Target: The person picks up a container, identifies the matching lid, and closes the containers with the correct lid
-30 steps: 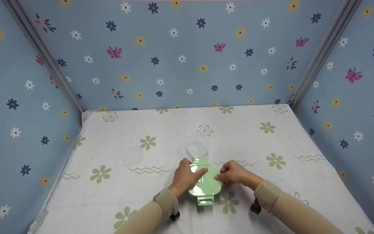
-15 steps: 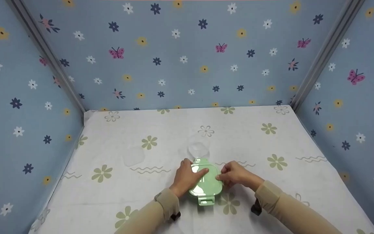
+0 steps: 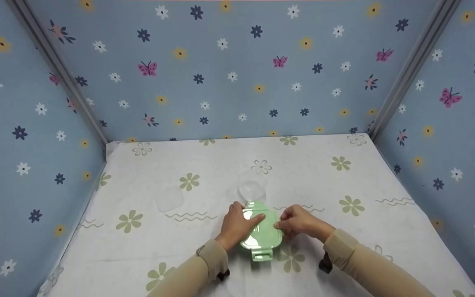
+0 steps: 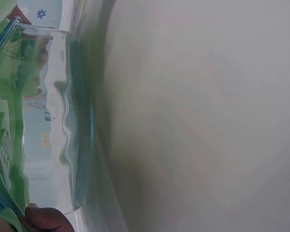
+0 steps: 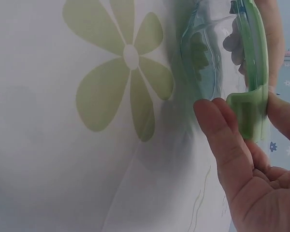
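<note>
A clear food container with a green snap-lock lid sits near the front middle of the table. My left hand grips its left side, with the thumb lying over the lid. At the opposite side, my right hand pinches a lid latch: the thumb is on the lid's edge and the fingertips are at the flap's lower end, beside the clear wall. In the head view, the near latch and far latch stick outward. Through the wall, the inside shows no contents.
Just behind the container lies a transparent, bowl-like piece. A flatter transparent piece is on the table to the left. A white flowered cloth covers the table, and blue patterned walls enclose the back and both sides.
</note>
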{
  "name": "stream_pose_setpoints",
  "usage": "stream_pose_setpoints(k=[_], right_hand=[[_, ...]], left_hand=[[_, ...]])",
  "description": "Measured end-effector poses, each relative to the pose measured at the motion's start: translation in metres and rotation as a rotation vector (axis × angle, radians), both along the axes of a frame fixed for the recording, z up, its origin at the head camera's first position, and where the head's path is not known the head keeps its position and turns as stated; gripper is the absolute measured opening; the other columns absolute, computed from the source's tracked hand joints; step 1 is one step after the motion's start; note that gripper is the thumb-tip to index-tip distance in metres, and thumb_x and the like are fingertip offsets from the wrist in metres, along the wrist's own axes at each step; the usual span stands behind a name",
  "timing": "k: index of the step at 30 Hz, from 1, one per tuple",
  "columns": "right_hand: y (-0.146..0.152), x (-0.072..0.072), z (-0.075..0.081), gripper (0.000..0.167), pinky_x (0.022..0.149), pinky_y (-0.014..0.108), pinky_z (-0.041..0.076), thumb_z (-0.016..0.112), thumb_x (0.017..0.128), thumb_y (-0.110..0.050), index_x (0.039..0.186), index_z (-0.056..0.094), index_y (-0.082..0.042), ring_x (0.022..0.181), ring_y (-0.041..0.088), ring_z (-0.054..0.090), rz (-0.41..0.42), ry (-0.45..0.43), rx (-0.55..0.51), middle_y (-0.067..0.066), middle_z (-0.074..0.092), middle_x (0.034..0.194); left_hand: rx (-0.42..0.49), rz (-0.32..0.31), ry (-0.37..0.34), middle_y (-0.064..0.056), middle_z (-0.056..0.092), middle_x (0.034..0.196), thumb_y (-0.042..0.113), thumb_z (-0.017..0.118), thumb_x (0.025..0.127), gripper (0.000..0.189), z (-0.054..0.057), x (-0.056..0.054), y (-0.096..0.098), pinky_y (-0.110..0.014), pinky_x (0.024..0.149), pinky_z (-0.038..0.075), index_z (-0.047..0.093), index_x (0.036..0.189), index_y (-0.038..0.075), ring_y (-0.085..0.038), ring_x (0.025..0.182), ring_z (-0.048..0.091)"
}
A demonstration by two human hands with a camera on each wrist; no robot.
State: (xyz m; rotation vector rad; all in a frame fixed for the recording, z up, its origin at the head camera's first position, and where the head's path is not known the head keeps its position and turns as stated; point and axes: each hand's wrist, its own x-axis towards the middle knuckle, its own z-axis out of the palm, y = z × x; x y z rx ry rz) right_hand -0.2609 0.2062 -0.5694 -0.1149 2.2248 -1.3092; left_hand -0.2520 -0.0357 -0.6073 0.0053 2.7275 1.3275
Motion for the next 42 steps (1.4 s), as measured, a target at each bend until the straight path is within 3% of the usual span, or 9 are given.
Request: stream_pose_setpoints(k=[13, 28, 35, 39, 42], right_hand=[[0.0, -0.001, -0.006, 0.018, 0.065, 0.03, 0.063, 0.078, 0.1, -0.019, 0.092, 0.068, -0.005, 0.073, 0.014, 0.069, 0.029, -0.026, -0.061, 0.002, 0.07, 0.082], [-0.001, 0.003, -0.004, 0.017, 0.061, 0.029, 0.061, 0.076, 0.1, -0.015, 0.092, 0.072, -0.001, 0.066, 0.013, 0.068, 0.04, 0.042, -0.032, 0.002, 0.07, 0.075], [-0.005, 0.006, 0.0, 0.016, 0.067, 0.035, 0.067, 0.071, 0.103, -0.012, 0.093, 0.072, 0.002, 0.068, 0.015, 0.071, 0.025, 0.055, 0.018, 0.005, 0.072, 0.077], [-0.007, 0.006, 0.002, 0.015, 0.069, 0.037, 0.067, 0.071, 0.103, -0.012, 0.094, 0.072, 0.001, 0.071, 0.016, 0.072, 0.021, 0.041, 0.033, 0.007, 0.072, 0.08], [-0.008, 0.006, 0.002, 0.015, 0.068, 0.037, 0.067, 0.072, 0.102, -0.011, 0.093, 0.072, 0.001, 0.07, 0.017, 0.071, 0.015, 0.044, 0.032, 0.007, 0.071, 0.079]], left_hand=[[0.011, -0.008, 0.019, -0.011, 0.06, 0.113, 0.063, 0.081, 0.088, 0.077, 0.0, 0.0, -0.002, -0.045, 0.091, 0.056, 0.054, 0.125, 0.001, -0.023, 0.096, 0.061], [-0.009, -0.008, 0.025, -0.011, 0.06, 0.111, 0.065, 0.08, 0.088, 0.077, 0.003, 0.002, -0.001, -0.046, 0.089, 0.056, 0.055, 0.125, 0.002, -0.024, 0.093, 0.062], [-0.059, -0.034, 0.048, -0.012, 0.059, 0.113, 0.069, 0.076, 0.09, 0.079, 0.001, 0.001, 0.0, -0.045, 0.085, 0.055, 0.054, 0.126, 0.002, -0.023, 0.09, 0.06], [-0.067, -0.018, 0.09, -0.013, 0.059, 0.109, 0.065, 0.069, 0.098, 0.068, -0.004, 0.0, -0.001, -0.048, 0.082, 0.055, 0.055, 0.12, 0.002, -0.026, 0.087, 0.061], [-0.045, 0.025, 0.194, -0.012, 0.058, 0.1, 0.05, 0.057, 0.107, 0.045, -0.025, -0.01, -0.001, -0.048, 0.075, 0.054, 0.057, 0.109, 0.006, -0.029, 0.079, 0.063]])
